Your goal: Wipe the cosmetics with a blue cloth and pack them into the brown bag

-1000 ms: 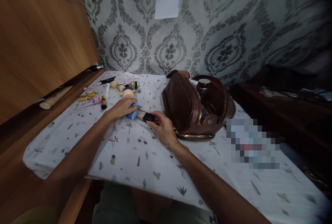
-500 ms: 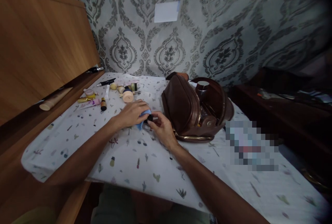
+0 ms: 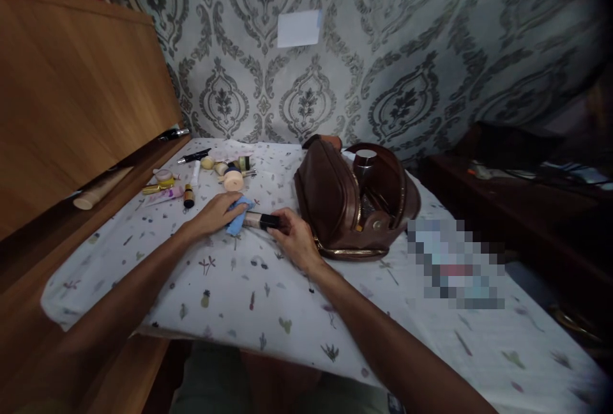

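Note:
A small bottle [image 3: 253,219] with a clear, beige-toned body and a black cap lies sideways between my hands, just above the table. My right hand [image 3: 295,235] grips it by the cap end, fingers closed. Around its other end, a blue cloth [image 3: 240,214] is pinched in my left hand [image 3: 218,213]. Part of the bottle's far end is hidden under the cloth. To the right of my right hand stands an open brown leather bag [image 3: 330,203] with a gold zip, and a dark container with a silvery lid [image 3: 365,158] shows inside it.
Several cosmetics lie at the back left, among them a round peach container [image 3: 234,181], a small dark bottle [image 3: 189,196] and a pink tube [image 3: 165,194]. A wooden cabinet [image 3: 81,75] borders the left side. A blurred-out item [image 3: 454,267] lies to the right on the patterned tablecloth [image 3: 230,299].
My left hand has drawn left with the cloth, so more of the bottle's body shows. My right hand keeps its hold on the cap end. The view has shifted slightly.

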Demonstrator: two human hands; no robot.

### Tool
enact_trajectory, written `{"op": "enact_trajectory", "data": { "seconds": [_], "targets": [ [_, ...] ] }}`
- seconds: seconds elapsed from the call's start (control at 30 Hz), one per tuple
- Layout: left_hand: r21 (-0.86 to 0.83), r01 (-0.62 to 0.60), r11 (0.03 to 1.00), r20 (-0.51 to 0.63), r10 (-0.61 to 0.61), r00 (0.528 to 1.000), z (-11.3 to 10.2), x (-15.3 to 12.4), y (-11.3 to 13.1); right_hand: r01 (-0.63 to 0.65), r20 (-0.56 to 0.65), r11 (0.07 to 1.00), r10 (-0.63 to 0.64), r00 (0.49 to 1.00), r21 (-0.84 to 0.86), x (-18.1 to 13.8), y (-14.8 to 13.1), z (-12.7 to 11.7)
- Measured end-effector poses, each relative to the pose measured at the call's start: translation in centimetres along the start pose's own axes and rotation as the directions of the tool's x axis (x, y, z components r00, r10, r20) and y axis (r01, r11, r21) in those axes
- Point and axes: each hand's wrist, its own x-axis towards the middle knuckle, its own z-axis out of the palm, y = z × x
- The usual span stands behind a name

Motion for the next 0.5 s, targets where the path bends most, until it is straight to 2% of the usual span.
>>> {"op": "enact_trajectory", "data": {
  "seconds": [0.13, 0.23, 0.5],
  "targets": [
    [-0.141, 0.128, 0.982, -0.069, -0.139, 0.988, 0.42, -0.96, -0.91, 0.017, -0.002, 0.991, -0.017, 1.000, -0.135, -0.28, -0.12, -0.11],
    [-0.190, 0.172, 0.966, -0.074, -0.189, 0.979, 0.48, -1.07, -1.00, 0.035, -0.002, 0.979, -0.036, 0.999, -0.202, -0.48, -0.14, -0.13],
    [-0.323, 0.220, 0.920, -0.092, -0.262, 0.961, 0.50, -0.81, -0.41, 0.043, -0.038, 0.988, -0.049, 0.998, -0.150, -0.78, -0.89, 0.13]
  ]
}}
